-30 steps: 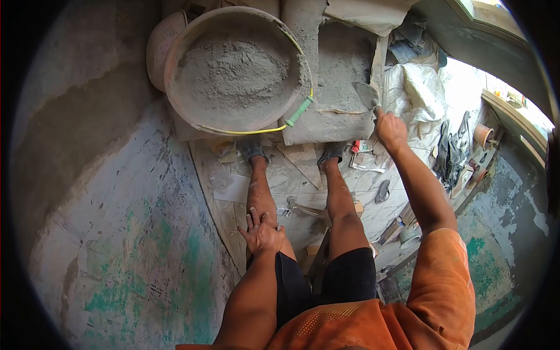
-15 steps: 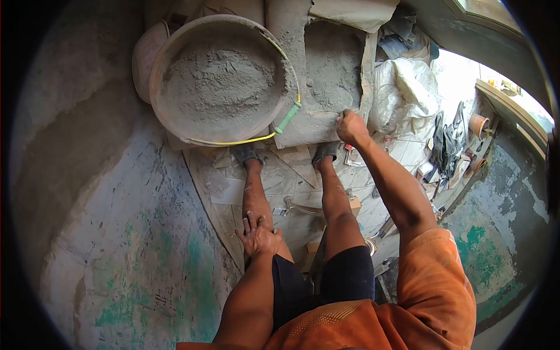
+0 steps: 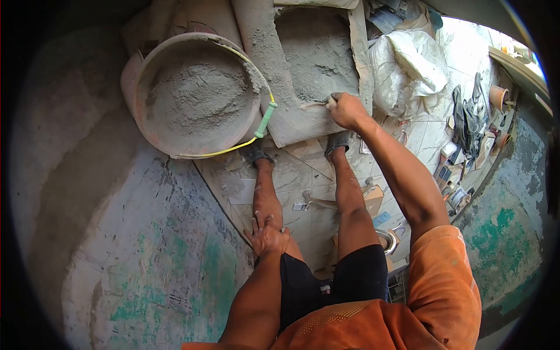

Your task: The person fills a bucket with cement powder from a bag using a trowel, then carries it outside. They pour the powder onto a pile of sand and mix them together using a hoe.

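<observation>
My left hand [image 3: 267, 236] rests on my left knee with its fingers spread and nothing in it. At the near edge of an opened paper bag [image 3: 286, 125], my right hand [image 3: 345, 109] is closed round something I cannot make out. Grey powder [image 3: 318, 55] shows through the cut opening of the bag. Left of the bag stands a round bucket [image 3: 140, 111] of grey powdery material [image 3: 201, 96]. Its yellow handle with a green grip [image 3: 266, 119] lies over on the right side of the rim.
A white plastic sack [image 3: 402, 73] is right of the bag. Dark cloths [image 3: 469, 119] and an orange-brown pot [image 3: 499, 97] lie farther right. A cardboard box [image 3: 374, 200] and a metal ring-shaped object [image 3: 387, 240] are beside my right leg. A paint-stained surface [image 3: 157, 251] spans the left.
The bucket and bag have shifted left in the view. My right hand has moved slightly up toward the bag's opening. My left hand stays on the knee.
</observation>
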Action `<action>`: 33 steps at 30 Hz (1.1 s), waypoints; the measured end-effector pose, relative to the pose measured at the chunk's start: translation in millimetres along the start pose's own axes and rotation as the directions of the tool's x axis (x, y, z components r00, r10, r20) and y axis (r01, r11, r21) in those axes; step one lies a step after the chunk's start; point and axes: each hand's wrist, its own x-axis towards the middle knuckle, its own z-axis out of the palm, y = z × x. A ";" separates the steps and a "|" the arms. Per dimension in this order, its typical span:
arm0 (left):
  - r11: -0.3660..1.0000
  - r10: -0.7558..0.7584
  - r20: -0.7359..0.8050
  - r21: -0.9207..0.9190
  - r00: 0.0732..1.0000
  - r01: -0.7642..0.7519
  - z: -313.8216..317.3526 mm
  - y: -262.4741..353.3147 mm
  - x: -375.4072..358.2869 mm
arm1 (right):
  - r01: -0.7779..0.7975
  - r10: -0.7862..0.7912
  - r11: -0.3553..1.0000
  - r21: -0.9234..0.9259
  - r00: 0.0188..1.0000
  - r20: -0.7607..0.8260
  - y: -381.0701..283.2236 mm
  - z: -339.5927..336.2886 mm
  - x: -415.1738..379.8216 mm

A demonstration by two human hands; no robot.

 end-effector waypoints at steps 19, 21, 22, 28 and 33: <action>1.000 0.017 0.018 0.021 1.000 -0.017 9.5 -5.5 -1.2 | 0.040 0.057 0.979 0.200 0.887 -0.458 62.9 45.0 43.3; 0.999 0.002 0.031 0.032 1.000 -0.003 5.6 -6.5 -2.4 | 0.059 0.045 0.974 0.217 0.894 -0.446 64.1 49.6 37.9; 0.999 -0.003 0.018 0.033 1.000 0.002 2.4 -6.0 -3.2 | 0.076 0.035 0.968 0.241 0.905 -0.425 61.0 51.3 38.6; 0.999 -0.008 0.033 0.044 0.999 0.006 3.5 -5.6 -6.0 | 0.269 -0.189 0.931 0.246 0.934 -0.304 32.6 52.1 47.7; 0.997 0.020 -0.023 0.072 1.000 -0.019 16.1 -5.0 -2.2 | 0.380 -0.360 0.860 0.341 0.925 -0.123 2.8 56.9 63.7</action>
